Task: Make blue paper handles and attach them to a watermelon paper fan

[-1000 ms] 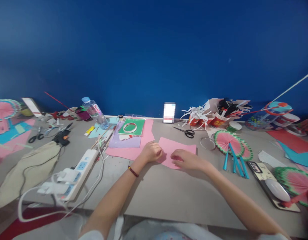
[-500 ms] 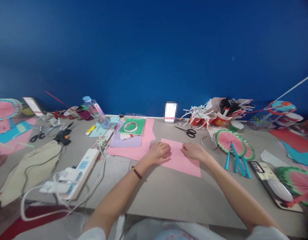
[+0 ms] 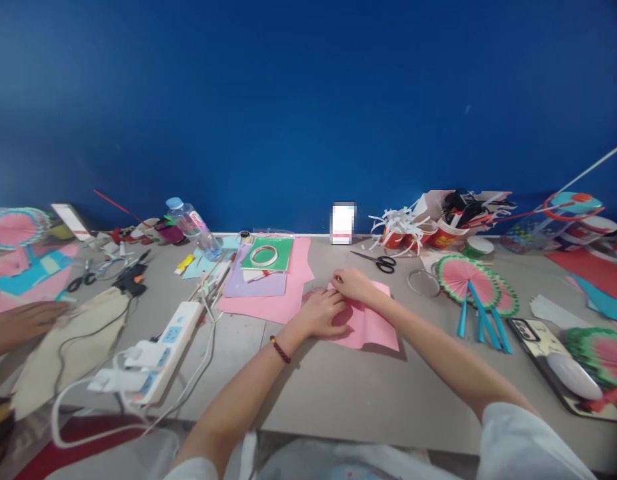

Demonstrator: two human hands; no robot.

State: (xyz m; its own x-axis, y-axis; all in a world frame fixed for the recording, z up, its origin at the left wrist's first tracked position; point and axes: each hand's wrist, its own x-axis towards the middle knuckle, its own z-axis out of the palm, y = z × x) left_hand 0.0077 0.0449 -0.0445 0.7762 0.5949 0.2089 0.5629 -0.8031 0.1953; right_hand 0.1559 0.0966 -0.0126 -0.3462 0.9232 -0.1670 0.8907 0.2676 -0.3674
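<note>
A sheet of pink paper [image 3: 375, 327] lies on the grey table before me, its surface bent and its right edge lifted a little. My left hand [image 3: 324, 313] is at the sheet's left edge, fingers curled over the paper and thumb low on it. Reaching across the sheet, my right hand [image 3: 354, 287] has its fingers closed at the upper left edge, touching the left fingertips. The exact grip under the fingers is hidden. Black scissors [image 3: 383, 263] and a clear round ring [image 3: 423, 283] lie beyond and right of the sheet.
Left are a white power strip [image 3: 171, 350] with cables, a bottle [image 3: 198, 230] and a tape roll [image 3: 263, 256] on green paper. Right are pink paper fans [image 3: 468, 283], a phone with a mouse [image 3: 571, 375] on it, and cups [image 3: 445, 237]. Another person's hand [image 3: 25, 323] is far left.
My right hand has moved left across the pink sheet to meet my left hand. The sheet, flat before, is now bent. Another person's hand has come further into view at the left.
</note>
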